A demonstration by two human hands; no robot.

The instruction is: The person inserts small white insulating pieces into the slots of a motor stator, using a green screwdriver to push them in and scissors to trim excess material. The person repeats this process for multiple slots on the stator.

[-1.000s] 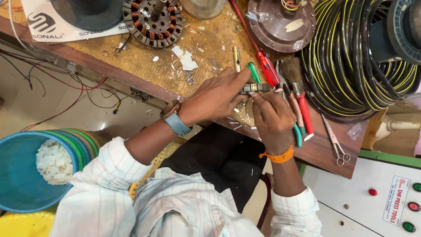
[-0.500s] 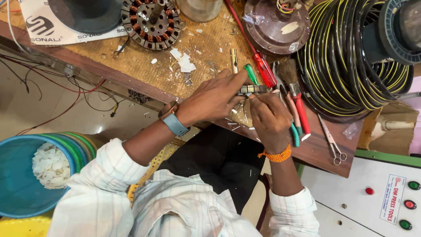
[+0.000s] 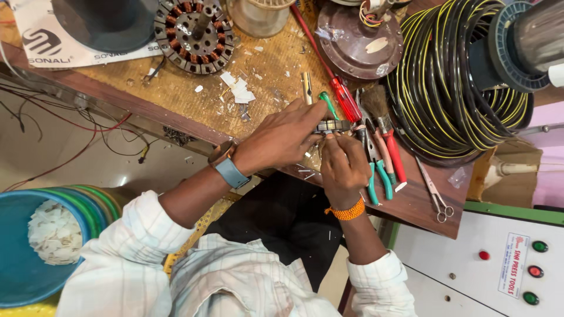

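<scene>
Your left hand (image 3: 279, 144) and right hand (image 3: 343, 167) meet over the near edge of the bench (image 3: 176, 111), just in front of the red screwdriver (image 3: 343, 97). Between them sits a small metal part (image 3: 332, 125), dark grey and ring-like, held level just above the bench surface.

Left hand: fingers (image 3: 311, 120) curled and closed on the part's left side, thumb under, forefinger over. Watch with a blue strap (image 3: 230, 171) on that wrist.

Right hand: fingers (image 3: 336, 141) bent up from below, tips touching the part's underside and right edge. Closed on it, little gap showing. Orange bead band (image 3: 346, 211) on that wrist.

Relative to the red screwdriver:
- Green-handled screwdriver (image 3: 328, 104) just to its left, tip toward the part.
- Pliers with teal grips (image 3: 376, 167) and pliers with red grips (image 3: 392, 152) to its right and nearer you, lying side by side.
- Scissors (image 3: 435, 191) further right, near the bench edge.
- Coil of black-and-yellow wire (image 3: 446, 88) well to its right.
- Brown motor cover (image 3: 358, 41) just beyond it.
- Wound stator (image 3: 194, 35) well to its left, with white paper scraps (image 3: 238, 91) between.
</scene>
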